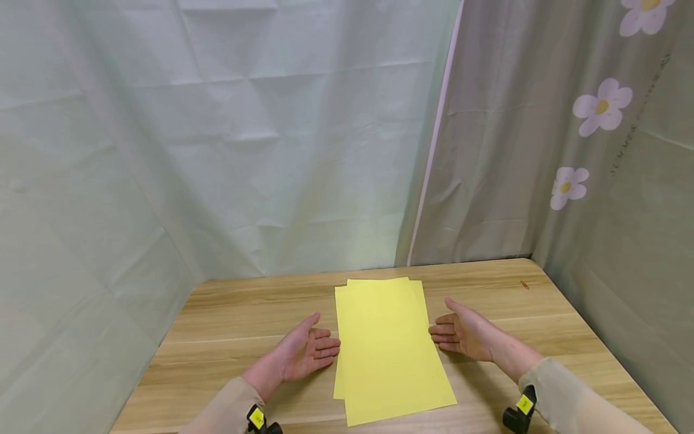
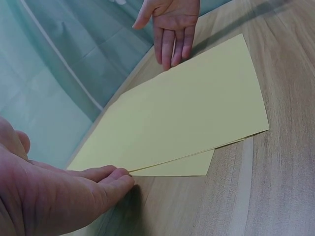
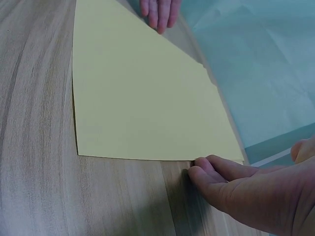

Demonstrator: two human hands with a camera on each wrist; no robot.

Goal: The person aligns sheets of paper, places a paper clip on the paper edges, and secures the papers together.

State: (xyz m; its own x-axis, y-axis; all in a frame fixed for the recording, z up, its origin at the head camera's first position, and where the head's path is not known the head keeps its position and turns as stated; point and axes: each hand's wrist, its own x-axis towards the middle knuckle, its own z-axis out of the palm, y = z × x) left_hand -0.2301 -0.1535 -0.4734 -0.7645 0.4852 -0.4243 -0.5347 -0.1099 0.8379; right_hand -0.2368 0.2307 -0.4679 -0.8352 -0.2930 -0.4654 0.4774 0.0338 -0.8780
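Overlapping yellow paper sheets (image 1: 390, 352) lie on the wooden table, the upper one turned a little against those beneath. My left hand (image 1: 311, 352) stands on edge at their left side, palm inward, its straight fingertips touching the paper edge. Opposite it, my right hand (image 1: 463, 334) faces inward too, fingers extended, tips at the right edge of the sheets. In the left wrist view the left fingers (image 2: 110, 182) meet the edge where the sheets (image 2: 187, 108) fan apart. From the right wrist, the right fingers (image 3: 216, 177) touch the near edge of the paper (image 3: 142, 93).
A small orange-red paper clip (image 1: 524, 284) lies at the table's far right. Pale curtains (image 1: 271, 150) hang behind and on both sides of the wooden table (image 1: 228, 313); the right one carries printed flowers (image 1: 602, 107). Dark cameras (image 1: 520, 413) are strapped to both wrists.
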